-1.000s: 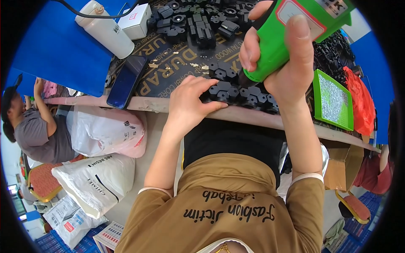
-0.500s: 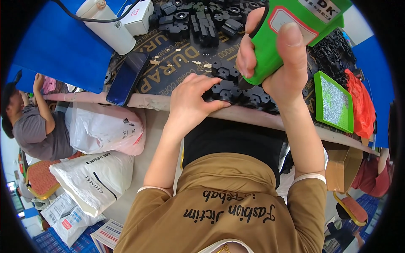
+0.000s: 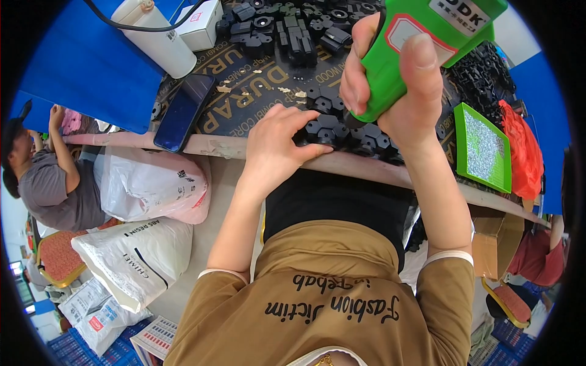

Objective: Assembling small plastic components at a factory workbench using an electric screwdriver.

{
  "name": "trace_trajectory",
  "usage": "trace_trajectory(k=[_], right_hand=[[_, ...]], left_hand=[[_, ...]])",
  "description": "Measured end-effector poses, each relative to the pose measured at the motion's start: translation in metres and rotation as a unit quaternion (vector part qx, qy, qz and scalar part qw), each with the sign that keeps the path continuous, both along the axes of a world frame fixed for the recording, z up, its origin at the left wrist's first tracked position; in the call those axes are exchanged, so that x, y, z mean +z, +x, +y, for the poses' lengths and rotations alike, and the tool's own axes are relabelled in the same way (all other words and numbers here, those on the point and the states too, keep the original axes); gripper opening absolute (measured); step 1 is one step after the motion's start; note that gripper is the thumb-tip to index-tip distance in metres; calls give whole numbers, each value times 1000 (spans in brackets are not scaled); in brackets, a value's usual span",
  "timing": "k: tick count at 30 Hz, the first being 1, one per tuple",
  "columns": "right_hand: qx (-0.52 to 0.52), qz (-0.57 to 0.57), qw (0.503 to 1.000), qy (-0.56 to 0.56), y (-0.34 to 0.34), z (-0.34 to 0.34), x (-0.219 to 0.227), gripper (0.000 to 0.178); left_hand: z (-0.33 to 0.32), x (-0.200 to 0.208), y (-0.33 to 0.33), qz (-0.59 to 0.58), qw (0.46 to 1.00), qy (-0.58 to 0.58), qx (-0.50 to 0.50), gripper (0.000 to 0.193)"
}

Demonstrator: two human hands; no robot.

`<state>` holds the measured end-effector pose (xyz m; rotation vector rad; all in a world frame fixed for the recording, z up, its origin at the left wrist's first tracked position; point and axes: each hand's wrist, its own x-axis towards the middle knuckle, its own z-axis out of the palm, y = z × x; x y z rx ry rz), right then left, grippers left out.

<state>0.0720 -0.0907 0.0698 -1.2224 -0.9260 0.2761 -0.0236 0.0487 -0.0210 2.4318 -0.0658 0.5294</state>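
"So, how can you do this bit well?"

"I think you should press the black plastic part (image 3: 328, 129) flat and keep the green power screwdriver (image 3: 386, 76) steady. I can't tell if its tip touches."

"And your hands?"

"Your left hand (image 3: 279, 133) lies low, pinching that part by the counter's (image 3: 227, 147) near edge. Your right hand (image 3: 416, 111) wraps the screwdriver, thumb pointing up."

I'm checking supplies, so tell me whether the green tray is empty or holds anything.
Not empty: the green tray holds many small silvery pieces, spread over much of its bottom.
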Motion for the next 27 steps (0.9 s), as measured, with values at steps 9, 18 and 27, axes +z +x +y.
trace_trajectory(k=[9,18,27], right_hand=[[93,15,995,29,9,-4,-4,72],[114,-3,993,23,15,-6,-2,73],[128,271,899,321,-2,-3,43,94]], left_hand=[[2,1,1,20,1000,-15,-14,48],[2,4,1,33,999,-13,-16,48],[4,4,-1,26,998,-46,-33,47]])
